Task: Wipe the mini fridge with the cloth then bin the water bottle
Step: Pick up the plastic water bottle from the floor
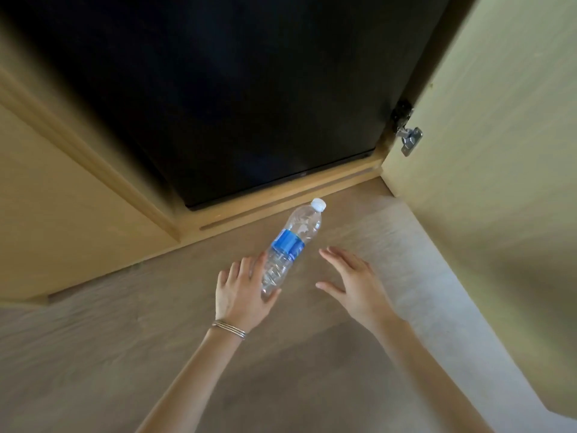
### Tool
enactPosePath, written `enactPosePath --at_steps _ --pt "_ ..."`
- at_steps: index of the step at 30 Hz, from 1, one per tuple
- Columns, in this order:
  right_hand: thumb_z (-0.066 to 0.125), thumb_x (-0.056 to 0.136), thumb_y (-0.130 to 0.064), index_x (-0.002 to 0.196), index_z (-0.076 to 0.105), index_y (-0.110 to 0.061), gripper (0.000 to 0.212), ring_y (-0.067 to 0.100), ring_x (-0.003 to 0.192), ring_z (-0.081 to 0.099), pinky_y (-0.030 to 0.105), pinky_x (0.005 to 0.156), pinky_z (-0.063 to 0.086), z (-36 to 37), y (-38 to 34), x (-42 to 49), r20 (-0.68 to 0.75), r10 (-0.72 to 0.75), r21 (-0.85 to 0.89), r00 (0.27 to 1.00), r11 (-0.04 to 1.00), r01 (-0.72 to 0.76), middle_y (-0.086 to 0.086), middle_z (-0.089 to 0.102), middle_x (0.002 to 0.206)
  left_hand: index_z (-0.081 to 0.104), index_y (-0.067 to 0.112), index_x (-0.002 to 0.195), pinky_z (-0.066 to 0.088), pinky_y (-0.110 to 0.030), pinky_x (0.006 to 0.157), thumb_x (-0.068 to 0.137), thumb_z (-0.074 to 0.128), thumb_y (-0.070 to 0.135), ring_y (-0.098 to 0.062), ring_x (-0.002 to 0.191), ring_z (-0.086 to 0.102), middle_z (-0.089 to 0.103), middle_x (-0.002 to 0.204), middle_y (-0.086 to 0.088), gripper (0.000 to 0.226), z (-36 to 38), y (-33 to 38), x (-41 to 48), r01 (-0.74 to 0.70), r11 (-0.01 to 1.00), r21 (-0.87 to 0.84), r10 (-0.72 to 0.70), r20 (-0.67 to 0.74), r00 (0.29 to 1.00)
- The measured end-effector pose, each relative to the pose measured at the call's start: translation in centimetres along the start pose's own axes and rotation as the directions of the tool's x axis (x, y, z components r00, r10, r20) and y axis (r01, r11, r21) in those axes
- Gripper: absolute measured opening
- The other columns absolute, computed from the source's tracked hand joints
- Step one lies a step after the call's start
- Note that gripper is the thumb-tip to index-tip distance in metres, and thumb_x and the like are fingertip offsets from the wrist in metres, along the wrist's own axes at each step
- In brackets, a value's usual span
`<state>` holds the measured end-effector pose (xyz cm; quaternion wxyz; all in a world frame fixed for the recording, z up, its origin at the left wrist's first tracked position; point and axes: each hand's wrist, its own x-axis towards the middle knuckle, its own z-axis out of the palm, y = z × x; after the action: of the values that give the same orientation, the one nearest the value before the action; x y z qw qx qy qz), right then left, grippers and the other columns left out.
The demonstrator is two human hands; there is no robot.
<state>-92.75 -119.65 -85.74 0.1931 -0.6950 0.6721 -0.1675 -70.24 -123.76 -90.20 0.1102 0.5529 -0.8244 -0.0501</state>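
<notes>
A clear plastic water bottle with a blue label and a white cap lies slanted over the floor in front of the black mini fridge, its cap toward the fridge. My left hand wraps around the bottle's lower end, thumb under its base and fingers along its left side. My right hand hovers to the right of the bottle with fingers spread and nothing in it. No cloth is in view.
The fridge sits inside a wooden cabinet frame. The cabinet door stands swung out on the right, with a metal hinge. A wooden panel runs along the left. The floor is beige.
</notes>
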Motion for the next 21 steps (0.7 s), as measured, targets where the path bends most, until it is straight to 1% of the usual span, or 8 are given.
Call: enactPosePath --at_steps 2,5,9,12,14,15,18,21 --pt "0.07 0.08 -0.035 0.129 0.052 -0.016 0.056 0.027 0.117 0.055 0.037 0.094 0.041 0.2 0.3 -0.4 0.003 0.014 -0.008 1.0 1.0 -0.014 0.007 0.056 0.13 0.058 0.014 0.119 0.048 -0.037 0.06 0.066 0.067 0.055 -0.029 0.071 0.062 0.064 0.093 -0.005 0.068 0.1 1.9 -1.9 0.058 0.998 -0.039 -0.058 0.006 0.998" --pt "0.062 0.087 -0.032 0.133 0.049 -0.017 0.05 0.026 0.119 0.052 0.036 0.093 0.042 0.0 0.5 -0.8 0.008 0.069 -0.001 0.998 0.998 -0.069 0.006 0.05 0.136 0.062 0.015 0.118 0.05 -0.035 0.062 0.07 0.051 0.066 -0.024 0.073 0.066 0.067 0.092 0.0 0.07 -0.2 4.7 -4.3 0.128 0.984 -0.126 -0.121 0.066 0.99" --pt "0.055 0.091 -0.037 0.139 0.038 -0.019 0.055 0.018 0.127 0.043 0.033 0.094 0.041 0.0 0.8 -1.6 0.092 0.179 0.065 0.98 0.981 -0.185 0.0 0.038 0.145 0.066 0.018 0.118 0.052 -0.033 0.07 0.075 0.047 0.069 -0.017 0.08 0.068 0.07 0.098 0.006 0.07 -0.4 7.0 -6.7 0.034 0.984 -0.173 -0.019 0.087 0.996" --pt "0.064 0.084 -0.038 0.137 0.04 -0.018 0.062 0.016 0.12 0.048 0.031 0.091 0.044 0.7 0.7 -2.0 0.096 0.245 0.199 0.965 0.945 -0.26 -0.004 0.042 0.139 0.064 0.016 0.123 0.052 -0.035 0.076 0.079 0.047 0.064 -0.02 0.091 0.067 0.069 0.106 0.003 0.067 -0.7 6.2 -7.1 -0.045 0.991 -0.13 0.052 0.048 0.998" --pt "0.071 0.077 -0.038 0.136 0.041 -0.017 0.069 0.014 0.122 0.046 0.026 0.094 0.041 1.5 0.2 -2.1 0.104 0.272 0.286 0.957 0.913 -0.29 -0.002 0.043 0.138 0.063 0.014 0.124 0.051 -0.037 0.079 0.08 0.049 0.059 -0.024 0.097 0.065 0.068 0.111 -0.001 0.064 -1.0 4.8 -6.8 -0.071 0.994 -0.079 0.072 0.014 0.997" --pt "0.074 0.075 -0.038 0.137 0.04 -0.019 0.074 0.014 0.122 0.045 0.028 0.095 0.041 2.0 -0.1 -2.2 0.119 0.272 0.303 0.955 0.906 -0.296 -0.003 0.041 0.139 0.063 0.013 0.125 0.051 -0.039 0.08 0.081 0.049 0.057 -0.025 0.099 0.064 0.067 0.114 -0.002 0.063 -1.3 4.0 -6.5 -0.079 0.996 -0.049 0.079 0.0 0.997" --pt "0.074 0.074 -0.03 0.141 0.03 -0.031 0.08 0.009 0.123 0.044 0.037 0.087 0.048 2.7 -0.9 -2.2 0.181 0.233 0.255 0.955 0.927 -0.274 -0.013 0.033 0.143 0.062 0.01 0.125 0.049 -0.041 0.083 0.084 0.047 0.053 -0.028 0.102 0.063 0.065 0.119 -0.007 0.062 -1.8 2.0 -5.9 -0.085 0.996 0.02 0.085 -0.019 0.996" --pt "0.065 0.076 -0.012 0.141 0.027 -0.033 0.078 0.013 0.123 0.045 0.036 0.087 0.048 2.6 -0.8 -1.9 0.195 0.18 0.173 0.964 0.961 -0.215 -0.015 0.031 0.146 0.063 0.008 0.124 0.049 -0.043 0.086 0.085 0.047 0.051 -0.029 0.106 0.061 0.064 0.122 -0.008 0.06 -1.9 0.9 -5.6 -0.086 0.995 0.048 0.087 -0.024 0.996"
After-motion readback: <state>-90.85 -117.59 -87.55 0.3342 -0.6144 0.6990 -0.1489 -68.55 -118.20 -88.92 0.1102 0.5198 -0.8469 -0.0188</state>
